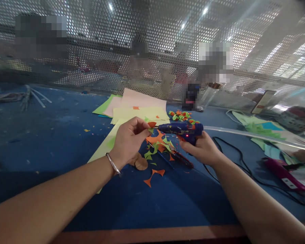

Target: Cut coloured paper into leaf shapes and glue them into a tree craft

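Note:
Pinched in my left hand is a small orange and green paper piece. My right hand grips a blue glue gun by its handle, with a small red light lit on it. The gun's nozzle points left and meets the paper piece or lies just beside it; I cannot tell which. A long clear glue stick runs out of the gun's back to the right. Under both hands lie orange and green paper scraps, red-handled scissors and round brown discs.
Sheets of coloured paper lie behind my left hand. A pile of small orange and green paper pieces sits farther back. To the right are a black cord, a magenta power strip and more papers. A perforated metal screen borders the blue table.

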The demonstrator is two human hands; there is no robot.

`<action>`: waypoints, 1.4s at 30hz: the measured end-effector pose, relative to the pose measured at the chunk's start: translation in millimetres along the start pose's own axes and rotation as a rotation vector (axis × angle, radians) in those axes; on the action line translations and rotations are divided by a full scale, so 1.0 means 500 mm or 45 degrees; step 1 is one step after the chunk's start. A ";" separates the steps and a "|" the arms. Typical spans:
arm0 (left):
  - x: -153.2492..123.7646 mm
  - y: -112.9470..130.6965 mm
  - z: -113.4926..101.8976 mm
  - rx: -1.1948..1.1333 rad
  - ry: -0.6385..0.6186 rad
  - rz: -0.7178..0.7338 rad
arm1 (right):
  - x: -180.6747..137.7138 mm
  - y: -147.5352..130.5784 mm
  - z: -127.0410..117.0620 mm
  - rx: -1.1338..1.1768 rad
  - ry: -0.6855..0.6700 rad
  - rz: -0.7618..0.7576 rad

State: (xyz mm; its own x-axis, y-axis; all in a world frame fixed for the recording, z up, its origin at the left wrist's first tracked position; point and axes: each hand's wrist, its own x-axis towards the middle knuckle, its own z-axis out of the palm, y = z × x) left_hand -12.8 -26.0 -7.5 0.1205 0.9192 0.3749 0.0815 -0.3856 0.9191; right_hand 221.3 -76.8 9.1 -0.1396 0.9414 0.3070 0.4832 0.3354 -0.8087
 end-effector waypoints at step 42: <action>-0.003 0.008 0.000 0.031 -0.009 0.022 | -0.001 0.008 -0.007 -0.157 -0.010 0.003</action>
State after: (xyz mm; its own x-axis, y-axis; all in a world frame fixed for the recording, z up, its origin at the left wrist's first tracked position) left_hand -12.8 -28.8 -4.4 0.1288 0.9118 0.3899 0.1032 -0.4034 0.9092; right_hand 226.3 -75.9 7.6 -0.1448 0.9425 0.3012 0.5858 0.3270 -0.7415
